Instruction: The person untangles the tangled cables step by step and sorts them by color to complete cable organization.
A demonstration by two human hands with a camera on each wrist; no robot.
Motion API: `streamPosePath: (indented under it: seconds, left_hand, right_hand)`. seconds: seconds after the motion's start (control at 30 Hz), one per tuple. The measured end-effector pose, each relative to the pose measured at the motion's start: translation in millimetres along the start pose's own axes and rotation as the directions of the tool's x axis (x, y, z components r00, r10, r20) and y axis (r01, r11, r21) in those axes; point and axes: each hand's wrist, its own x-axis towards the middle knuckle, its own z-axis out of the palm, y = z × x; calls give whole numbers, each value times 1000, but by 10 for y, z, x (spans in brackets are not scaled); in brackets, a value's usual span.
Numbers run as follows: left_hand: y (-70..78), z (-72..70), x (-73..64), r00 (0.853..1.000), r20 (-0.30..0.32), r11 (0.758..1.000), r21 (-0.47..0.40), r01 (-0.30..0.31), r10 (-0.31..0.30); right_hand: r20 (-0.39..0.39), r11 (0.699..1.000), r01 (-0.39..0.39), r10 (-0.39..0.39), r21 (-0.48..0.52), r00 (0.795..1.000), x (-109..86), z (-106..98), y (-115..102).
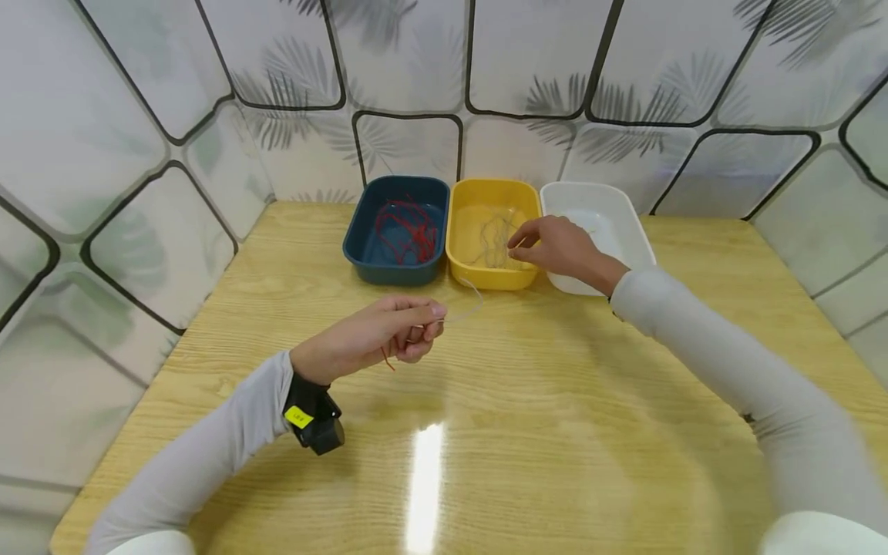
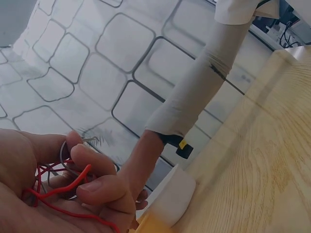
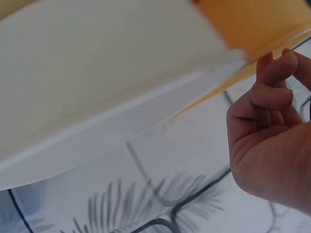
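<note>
In my left hand [image 1: 388, 331] I hold a thin grey string [image 1: 475, 308] and a red string [image 1: 387, 358]. The grey one curves out past the thumb and fingertips. In the left wrist view, loops of red string [image 2: 73, 184] lie across the palm and under the curled fingers. My right hand [image 1: 558, 245] is over the right side of the yellow bin [image 1: 492, 278], fingers bent downward with thumb and index tips close together. Thin grey strings [image 1: 494, 240] lie in that bin beside the fingertips. I cannot tell whether the right fingertips pinch one.
Left of the yellow bin stands a dark blue bin [image 1: 395, 275] with tangled red strings [image 1: 409, 231] inside. A white bin [image 1: 624, 208] is on its right, partly under my right wrist. All three stand near the back of the wooden table [image 1: 527, 432], before a patterned wall covering [image 1: 409, 69].
</note>
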Motion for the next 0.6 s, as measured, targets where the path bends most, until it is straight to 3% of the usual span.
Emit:
streamPosePath:
  seconds: [0.13,0.2,0.27,0.33,0.4,0.43,0.5,0.6]
  left_hand:
    - [1,18,31,1000,3,1000,0,2,-2]
    - [10,31,45,1000,8,1000,6,0,0]
    - [18,51,59,1000,11,1000,14,0,0]
    - [23,77,71,1000,11,1000,20,1,-1]
    - [19,109,85,1000,18,1000,18,3,-3]
    - [23,126,86,1000,21,1000,20,4,-4]
    - [22,158,96,999,33,1000,18,2,-3]
    - [21,196,122,998,56,1000,22,-9,7]
  right_hand:
    - [-36,989,126,-124,72,992,-339,41,-218]
    - [-9,963,192,-194,189,981,-520,50,-331]
    - [53,897,220,-259,383,964,-690,39,-442]
    - [126,796,191,-317,575,940,-830,22,-524]
    - [185,704,135,-359,697,915,-941,6,-575]
    - [200,672,120,-378,730,904,-986,-5,-599]
    - [211,654,110,-392,749,895,-1054,-12,-618]
    - [191,659,112,-370,744,909,-1127,-14,-635]
